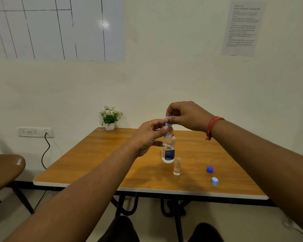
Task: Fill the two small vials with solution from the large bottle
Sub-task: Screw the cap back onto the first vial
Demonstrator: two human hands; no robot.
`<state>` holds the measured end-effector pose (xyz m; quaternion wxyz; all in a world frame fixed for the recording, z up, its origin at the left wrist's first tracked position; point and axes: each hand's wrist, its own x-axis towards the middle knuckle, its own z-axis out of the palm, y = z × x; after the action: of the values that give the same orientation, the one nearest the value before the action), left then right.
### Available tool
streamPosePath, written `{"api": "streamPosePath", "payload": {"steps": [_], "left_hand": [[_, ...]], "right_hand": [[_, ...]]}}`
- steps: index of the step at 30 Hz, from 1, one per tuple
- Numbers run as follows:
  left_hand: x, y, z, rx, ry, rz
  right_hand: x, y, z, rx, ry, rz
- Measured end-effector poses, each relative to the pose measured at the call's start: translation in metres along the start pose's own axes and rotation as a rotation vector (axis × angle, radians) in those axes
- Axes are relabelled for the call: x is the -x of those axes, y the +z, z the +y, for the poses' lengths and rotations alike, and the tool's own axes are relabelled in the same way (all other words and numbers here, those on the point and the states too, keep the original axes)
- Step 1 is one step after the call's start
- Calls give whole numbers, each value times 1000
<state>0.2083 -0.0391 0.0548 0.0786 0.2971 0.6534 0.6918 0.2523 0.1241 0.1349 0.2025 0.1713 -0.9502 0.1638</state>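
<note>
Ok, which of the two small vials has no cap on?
The vial standing on the table near the big bottle. The other vial, held up in both hands, has a light blue cap.

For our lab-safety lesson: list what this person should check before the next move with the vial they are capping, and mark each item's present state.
1. Held vial gripped by left hand: ok.
2. Right hand fingers on its light blue cap: ok.
3. Cap fully tight: cannot tell.
4. Second vial upright on table: ok.
5. Second vial capped: not ok, its top is open.
6. Large bottle capped: cannot tell; two loose caps lie on the table.
</note>
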Motion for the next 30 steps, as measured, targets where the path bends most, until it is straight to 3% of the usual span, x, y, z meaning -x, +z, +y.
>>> {"api": "streamPosePath", "payload": {"steps": [7, 11, 14, 21, 30], "left_hand": [[1, 1, 2, -13, 8, 7], [2, 0, 4, -29, 16, 24], [2, -1, 4, -36, 17, 37], [2, 0, 4, -50, 8, 38], [2, 7, 1, -62, -6, 40]], "right_hand": [[-7, 3, 0, 167, 35, 16], [-4, -3, -4, 17, -7, 81], [0, -7, -2, -52, -79, 5], [-1, -3, 3, 27, -98, -13], [-4, 1, 3, 219, -16, 84]]}}
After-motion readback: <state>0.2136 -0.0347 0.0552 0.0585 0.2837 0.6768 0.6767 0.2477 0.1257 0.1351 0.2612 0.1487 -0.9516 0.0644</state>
